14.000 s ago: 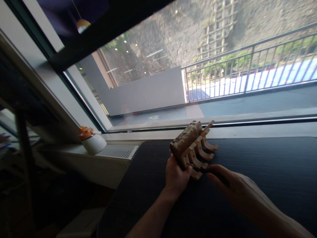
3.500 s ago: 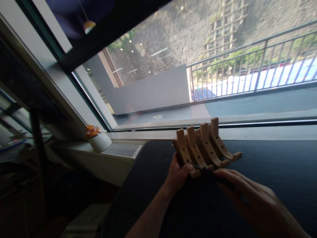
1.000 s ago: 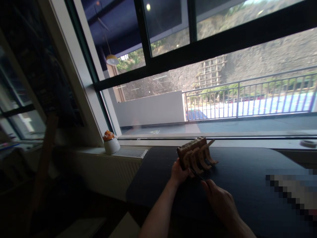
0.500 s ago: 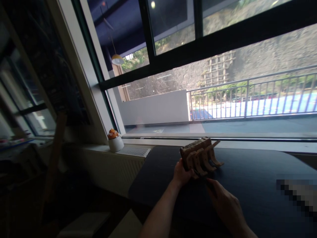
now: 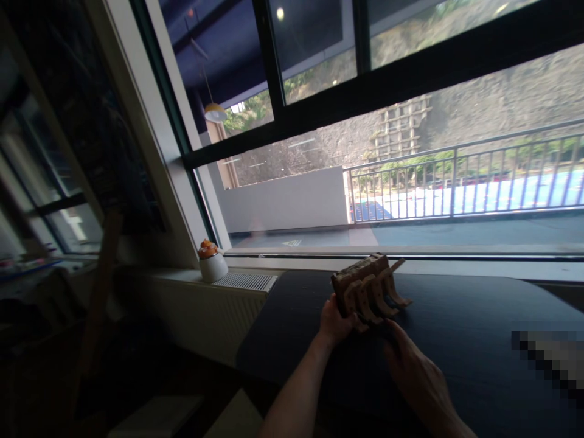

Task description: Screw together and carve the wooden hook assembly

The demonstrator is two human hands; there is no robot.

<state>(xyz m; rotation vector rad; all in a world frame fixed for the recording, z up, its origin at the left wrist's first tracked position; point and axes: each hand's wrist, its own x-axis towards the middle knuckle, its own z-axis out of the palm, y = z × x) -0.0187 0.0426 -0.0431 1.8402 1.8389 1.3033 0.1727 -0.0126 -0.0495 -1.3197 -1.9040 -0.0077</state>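
In the head view, my left hand [image 5: 336, 322] grips the lower left end of a brown wooden piece [image 5: 360, 272] with a rough, bark-like top. Several pale curved wooden hooks [image 5: 374, 299] stick out of its near side, and a thin stick [image 5: 398, 266] juts from its right end. The piece is tilted above the dark table. My right hand [image 5: 417, 371] is closed just below the hooks, with its index finger close to the lowest ones. Something dark seems to lie in its grasp, too shadowed to name.
The dark table [image 5: 465, 322] stands against the windowsill [image 5: 438, 266]. A white pot with an orange top [image 5: 213, 261] sits on the ledge over a radiator [image 5: 232, 316]. At the right a pixelated patch covers part of the table. A wooden plank [image 5: 103, 292] leans at the left.
My right hand has shifted slightly, its index finger now higher and closer to the hooks. The dark thing at its fingertips shows less. The left hand and wooden piece stay nearly in place.
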